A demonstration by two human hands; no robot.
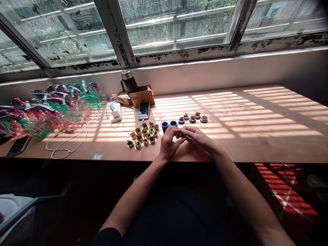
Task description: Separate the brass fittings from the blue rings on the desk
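Observation:
My left hand [169,141] and my right hand [196,136] meet over the table, fingers closed round one small gold metal piece [180,135], partly hidden by the fingertips. Left of them lies a cluster of several gold pieces [145,134]. Two dark blue cups [165,125] stand just beyond my left hand. Past my right hand are several gold pieces on blue bases [192,118].
Spray bottles [58,102] crowd the left of the wooden table [246,136]. A phone [144,110], a power strip [115,112] with white cables, and a cardboard box [142,95] with a flask [129,81] stand behind the cluster. Another phone [18,147] lies far left.

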